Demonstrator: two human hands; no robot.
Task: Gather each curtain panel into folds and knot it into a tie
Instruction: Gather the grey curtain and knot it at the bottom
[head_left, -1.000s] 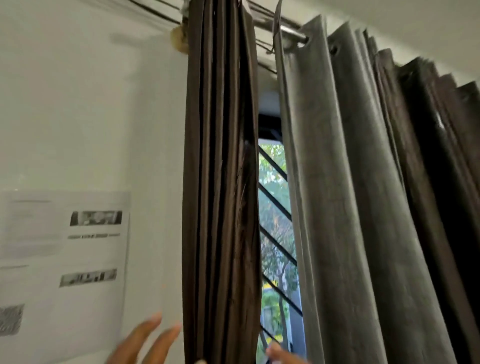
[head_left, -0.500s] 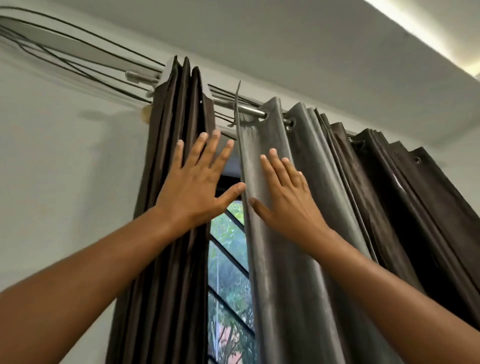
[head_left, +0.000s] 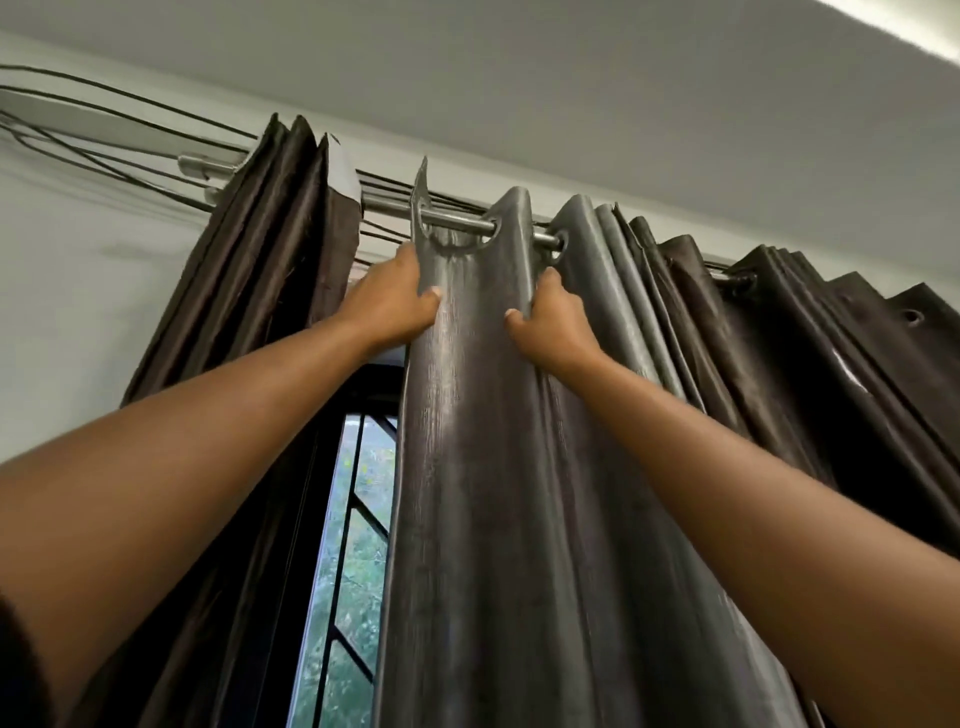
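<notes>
Gripping the free edge of the grey curtain panel (head_left: 493, 467), high at 12 o'clock, with the left hand (head_left: 395, 301): thumb on the front, fingers curled behind the cloth and hidden. Pinching the next fold of the same panel with the right hand (head_left: 550, 325), at 3 o'clock from the left one, thumb in front. Holding so high, just under the rod (head_left: 457, 221), probably to catch the folds at their start and gather from the top down. At 10 o'clock the brown panel (head_left: 270, 260), bunched, knot not visible. At 6 o'clock the window (head_left: 358, 519), between the two panels. Knotting not yet begun
</notes>
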